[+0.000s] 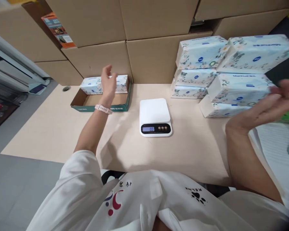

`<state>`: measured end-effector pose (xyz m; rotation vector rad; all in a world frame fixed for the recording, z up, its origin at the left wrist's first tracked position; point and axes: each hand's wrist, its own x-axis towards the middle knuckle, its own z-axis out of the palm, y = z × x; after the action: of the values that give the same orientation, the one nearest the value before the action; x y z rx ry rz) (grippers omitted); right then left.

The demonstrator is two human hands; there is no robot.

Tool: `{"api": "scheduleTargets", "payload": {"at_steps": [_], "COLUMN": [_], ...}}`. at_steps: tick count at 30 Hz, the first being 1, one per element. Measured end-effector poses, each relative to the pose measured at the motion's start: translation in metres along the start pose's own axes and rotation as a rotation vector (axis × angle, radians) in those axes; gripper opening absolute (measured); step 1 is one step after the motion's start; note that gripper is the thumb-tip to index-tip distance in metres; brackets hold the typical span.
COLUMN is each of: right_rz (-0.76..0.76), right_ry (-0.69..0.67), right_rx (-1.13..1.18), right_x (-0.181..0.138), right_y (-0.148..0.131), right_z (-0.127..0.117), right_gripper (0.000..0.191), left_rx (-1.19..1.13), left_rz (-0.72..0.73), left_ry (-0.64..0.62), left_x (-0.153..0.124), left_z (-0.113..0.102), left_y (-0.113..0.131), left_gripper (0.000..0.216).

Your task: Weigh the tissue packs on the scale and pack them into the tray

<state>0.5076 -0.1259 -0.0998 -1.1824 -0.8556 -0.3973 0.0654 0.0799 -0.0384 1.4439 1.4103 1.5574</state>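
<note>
My left hand (108, 84) is raised over a shallow green cardboard tray (101, 108), its fingers apart and holding nothing. A white tissue pack with a floral print (91, 86) lies along the tray's back side, partly hidden behind that hand. On the right, my right hand (260, 110) is open, fingers stretched out, in front of a stack of similar tissue packs (242, 89); whether it touches them I cannot tell. Between the hands sits a white kitchen scale (154, 110) with a bare platform and a display (148, 129) reading 0.0.
Large cardboard boxes (154, 61) form a wall behind the table (135, 150). A second column of tissue packs (192, 78) stands left of the nearer one. White ribbed material (279, 150) lies at the right edge. A round cable hole (66, 88) is at the back left.
</note>
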Motion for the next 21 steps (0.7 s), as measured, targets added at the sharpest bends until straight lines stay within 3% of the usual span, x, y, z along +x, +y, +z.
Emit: {"api": "scheduleTargets", "payload": {"at_steps": [2, 5, 8, 11, 14, 17, 21], "right_rz": [0.107, 0.364, 0.174, 0.015, -0.025, -0.070, -0.096], "right_ry": [-0.258, -1.014, -1.341, -1.490, -1.552, -1.550, -1.538], "right_rx": [0.155, 0.329, 0.265, 0.058, -0.087, -0.149, -0.186], "right_x": [-0.021, -0.052, -0.076, -0.097, -0.117, -0.138, -0.162], "right_y": [-0.044, -0.101, -0.138, -0.159, -0.166, -0.160, -0.145], "right_z": [0.031, 0.096, 0.177, 0.257, 0.317, 0.345, 0.354], "right_gripper": [0.052, 0.061, 0.062, 0.059, 0.063, 0.071, 0.087], "left_rx": [0.097, 0.171, 0.204, 0.202, 0.179, 0.115, -0.027], "left_rz": [-0.095, -0.230, -0.271, -0.269, -0.268, -0.347, -0.559], "left_ry": [0.104, 0.136, 0.147, 0.131, 0.082, 0.063, 0.004], "left_x": [0.031, 0.050, 0.050, 0.047, 0.044, 0.045, 0.050], "left_z": [-0.029, -0.049, -0.051, -0.048, -0.047, -0.050, -0.055], "left_y": [-0.015, -0.035, -0.048, -0.056, -0.062, -0.069, -0.084], "left_gripper": [0.034, 0.025, 0.016, 0.018, 0.022, 0.024, 0.029]}}
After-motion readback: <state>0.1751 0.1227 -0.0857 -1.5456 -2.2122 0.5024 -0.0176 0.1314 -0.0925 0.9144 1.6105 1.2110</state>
